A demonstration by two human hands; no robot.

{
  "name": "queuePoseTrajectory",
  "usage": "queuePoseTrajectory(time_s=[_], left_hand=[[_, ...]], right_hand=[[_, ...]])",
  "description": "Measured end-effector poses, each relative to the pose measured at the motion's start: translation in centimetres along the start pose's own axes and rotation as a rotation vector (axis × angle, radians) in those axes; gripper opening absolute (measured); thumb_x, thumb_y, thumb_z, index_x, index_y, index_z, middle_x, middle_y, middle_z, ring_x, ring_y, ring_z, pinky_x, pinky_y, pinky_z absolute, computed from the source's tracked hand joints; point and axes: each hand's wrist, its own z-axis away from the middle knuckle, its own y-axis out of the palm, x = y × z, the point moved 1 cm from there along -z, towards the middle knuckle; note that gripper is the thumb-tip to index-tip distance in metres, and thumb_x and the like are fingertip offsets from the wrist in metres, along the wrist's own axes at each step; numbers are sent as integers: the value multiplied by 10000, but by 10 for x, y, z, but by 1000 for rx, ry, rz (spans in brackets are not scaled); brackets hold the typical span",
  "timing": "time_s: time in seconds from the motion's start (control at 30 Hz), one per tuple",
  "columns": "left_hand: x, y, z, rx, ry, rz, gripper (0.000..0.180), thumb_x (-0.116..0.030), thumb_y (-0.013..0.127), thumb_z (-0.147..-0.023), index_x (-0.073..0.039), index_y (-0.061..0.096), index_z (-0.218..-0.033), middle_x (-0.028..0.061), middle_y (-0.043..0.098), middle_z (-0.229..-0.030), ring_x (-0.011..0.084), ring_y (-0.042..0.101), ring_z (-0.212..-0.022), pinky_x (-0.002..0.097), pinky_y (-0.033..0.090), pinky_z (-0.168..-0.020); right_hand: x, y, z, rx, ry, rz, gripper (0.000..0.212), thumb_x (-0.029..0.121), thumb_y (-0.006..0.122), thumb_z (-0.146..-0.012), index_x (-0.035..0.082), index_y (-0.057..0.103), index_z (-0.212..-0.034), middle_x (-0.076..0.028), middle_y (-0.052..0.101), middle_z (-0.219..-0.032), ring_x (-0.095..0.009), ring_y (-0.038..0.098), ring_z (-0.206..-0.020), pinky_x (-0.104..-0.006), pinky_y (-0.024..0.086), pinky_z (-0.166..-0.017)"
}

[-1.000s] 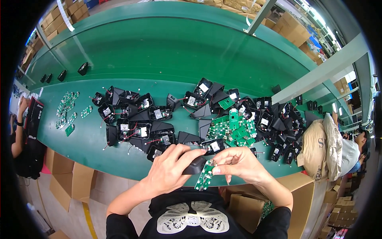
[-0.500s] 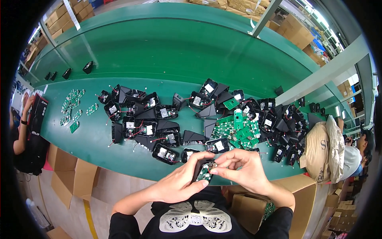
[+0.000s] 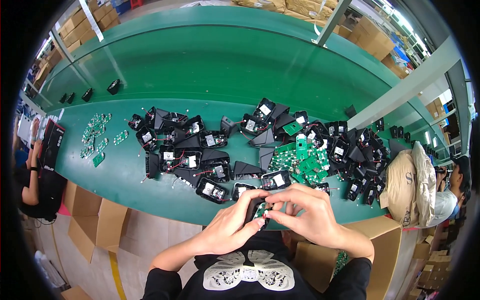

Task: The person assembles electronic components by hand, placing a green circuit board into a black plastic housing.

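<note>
Black boxes (image 3: 211, 190) and green boards (image 3: 301, 145) crowd the surface (image 3: 120, 182); left fingers (image 3: 248, 230) hold a dark case (image 3: 251, 209). Right fingers (image 3: 280, 218) touch its half-hidden board (image 3: 260, 211); can't tell if they pinch.

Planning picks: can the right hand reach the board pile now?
Probably yes: the board pile lies just ahead of the right hand, largely uncovered, though that hand is busy at the held casing.

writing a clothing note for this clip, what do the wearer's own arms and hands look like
The left hand and right hand are bare, with no gloves or wristbands showing. Short black sleeves end near the elbows, matching the black shirt with its pale, lacy, butterfly-like print.
</note>
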Motion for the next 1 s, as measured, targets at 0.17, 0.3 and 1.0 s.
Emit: queuePoseTrajectory(time_s=[0.17,0.3,1.0], left_hand=[[-8,-2,-2,48,-109,41,460,-222,468,-862,-70,266,-1247,198,513,-1092,346,553,-958,392,412,-810],[0,-1,-3,77,-46,35,486,-235,484,-858,-70,257,-1255,197,510,-1095,335,553,-962,387,411,-812],[5,0,-11,88,76,143,513,-236,468,-857,-50,244,-1279,157,446,-1098,206,503,-903,329,383,-811]], right_hand=[[0,5,0,-67,-183,81,221,23,723,-661,23,648,-869,-51,622,-746,-105,578,-566,-221,483,-466],[4,1,0,-87,-206,155,218,11,724,-649,19,650,-854,-63,617,-736,-129,593,-582,-223,497,-462],[9,-13,-3,11,-165,258,194,18,693,-649,26,593,-815,-69,612,-763,-127,573,-529,-243,468,-446]])
